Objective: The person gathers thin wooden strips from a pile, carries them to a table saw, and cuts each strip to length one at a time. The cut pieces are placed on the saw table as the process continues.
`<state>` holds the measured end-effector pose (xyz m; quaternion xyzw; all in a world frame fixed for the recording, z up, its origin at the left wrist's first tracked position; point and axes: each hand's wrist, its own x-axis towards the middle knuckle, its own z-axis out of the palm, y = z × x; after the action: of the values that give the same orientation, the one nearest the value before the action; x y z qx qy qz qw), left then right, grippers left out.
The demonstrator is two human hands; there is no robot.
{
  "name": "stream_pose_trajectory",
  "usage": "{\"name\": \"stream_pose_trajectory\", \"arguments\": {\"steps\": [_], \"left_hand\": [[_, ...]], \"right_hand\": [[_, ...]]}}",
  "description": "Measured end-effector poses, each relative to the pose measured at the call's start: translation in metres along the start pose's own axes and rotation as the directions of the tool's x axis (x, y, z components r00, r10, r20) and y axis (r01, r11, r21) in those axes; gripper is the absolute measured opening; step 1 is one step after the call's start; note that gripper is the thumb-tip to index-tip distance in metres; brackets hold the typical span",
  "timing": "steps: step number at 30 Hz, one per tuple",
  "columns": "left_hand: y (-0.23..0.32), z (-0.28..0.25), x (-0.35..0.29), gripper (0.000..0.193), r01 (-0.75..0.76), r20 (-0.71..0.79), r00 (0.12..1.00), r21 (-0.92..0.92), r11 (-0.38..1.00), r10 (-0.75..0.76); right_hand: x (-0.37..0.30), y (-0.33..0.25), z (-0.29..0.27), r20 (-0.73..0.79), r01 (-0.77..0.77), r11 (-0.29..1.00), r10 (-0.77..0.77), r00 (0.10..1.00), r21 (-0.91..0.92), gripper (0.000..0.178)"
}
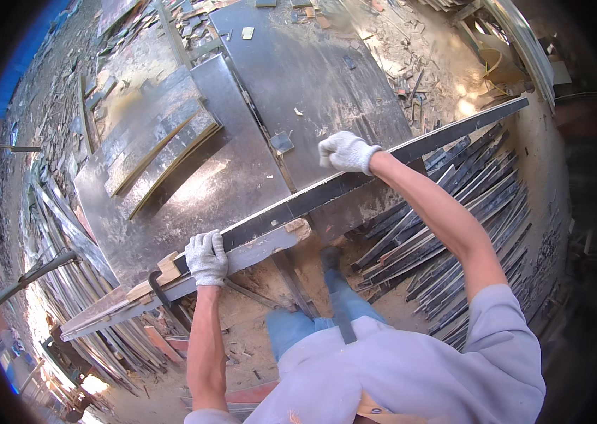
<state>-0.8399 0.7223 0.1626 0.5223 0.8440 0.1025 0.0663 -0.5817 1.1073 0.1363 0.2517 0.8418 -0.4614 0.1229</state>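
Note:
A long, narrow dark strip of board (pixel 298 204) with a pale edge lies slantwise along the near side of the dark work surface (pixel 312 71). My left hand (pixel 206 258), in a white knit glove, is closed over the strip's left end, by the grey rail (pixel 263 251) at the table's edge. My right hand (pixel 346 152), gloved alike, is a closed fist just beyond the strip, its wrist crossing above it. Whatever that fist may hold is hidden. A dark clamp-like metal piece (pixel 163 293) and a small wood block (pixel 168 266) sit beside my left hand.
Curved panels (pixel 178 159) lie stacked on the left of the surface. A small square offcut (pixel 281 143) rests near its middle seam. Piles of long strips (pixel 454 212) lie on the ground at right, more (pixel 93 311) at left. Scraps litter the far ground.

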Motion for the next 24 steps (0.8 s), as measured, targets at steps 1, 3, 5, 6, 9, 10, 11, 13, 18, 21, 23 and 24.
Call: {"name": "stream_pose_trajectory", "arguments": {"steps": [1, 3, 5, 6, 9, 10, 11, 13, 18, 21, 23, 24], "left_hand": [[0.001, 0.001, 0.0, 0.019, 0.0, -0.002, 1.0, -0.004, 1.0, 0.0], [0.001, 0.002, 0.003, 0.019, -0.003, -0.004, 1.0, -0.017, 1.0, 0.003], [0.001, 0.0, -0.006, 0.019, 0.019, 0.011, 1.0, -0.019, 1.0, -0.019], [0.001, 0.001, -0.005, 0.019, 0.024, 0.006, 1.0, -0.021, 1.0, -0.023], [-0.005, 0.006, -0.009, 0.019, 0.018, -0.012, 1.0, -0.01, 1.0, -0.018], [-0.003, 0.003, -0.009, 0.018, 0.023, -0.004, 1.0, -0.005, 1.0, -0.023], [0.001, 0.0, -0.006, 0.018, 0.022, 0.002, 1.0, 0.002, 1.0, -0.022], [0.001, 0.002, 0.001, 0.017, -0.002, -0.025, 1.0, -0.007, 1.0, 0.002], [-0.008, 0.01, -0.006, 0.018, 0.017, -0.031, 0.999, 0.033, 0.999, -0.016], [-0.009, 0.013, -0.005, 0.018, 0.011, -0.049, 0.999, 0.028, 1.0, -0.009], [-0.009, 0.015, -0.005, 0.019, 0.005, -0.074, 0.997, 0.028, 1.0, -0.003], [-0.009, 0.016, -0.005, 0.02, -0.001, -0.086, 0.996, 0.033, 0.999, 0.004]], "right_hand": [[0.021, 0.001, 0.01, 0.033, 0.021, 0.997, -0.024, 0.999, 0.08, 0.024], [0.059, 0.016, 0.02, -0.362, 0.201, 0.919, -0.07, 0.93, 0.339, 0.037], [0.042, 0.002, 0.0, -0.528, 0.155, 0.902, 0.092, 0.844, 0.404, 0.052], [0.02, -0.002, -0.013, -0.553, 0.069, 0.943, 0.132, 0.823, 0.327, 0.061], [-0.07, 0.001, -0.016, -0.234, 0.053, 0.936, -0.142, 0.962, -0.349, 0.097], [-0.098, 0.013, -0.011, -0.039, 0.062, 0.83, -0.101, 0.994, -0.554, 0.105], [-0.117, 0.024, -0.007, 0.032, 0.036, 0.735, -0.019, 0.999, -0.677, 0.104], [-0.121, 0.056, 0.002, -0.094, -0.072, 0.481, -0.022, 0.995, -0.874, 0.082], [-0.09, 0.064, 0.003, -0.012, 0.007, 0.557, -0.031, 0.999, -0.83, 0.037], [-0.089, 0.069, 0.001, -0.012, 0.049, 0.57, -0.102, 0.995, -0.82, 0.03], [-0.089, 0.072, 0.002, -0.017, 0.039, 0.589, -0.09, 0.996, -0.807, 0.03], [-0.087, 0.072, 0.002, -0.02, 0.034, 0.597, -0.084, 0.996, -0.801, 0.03]]}}
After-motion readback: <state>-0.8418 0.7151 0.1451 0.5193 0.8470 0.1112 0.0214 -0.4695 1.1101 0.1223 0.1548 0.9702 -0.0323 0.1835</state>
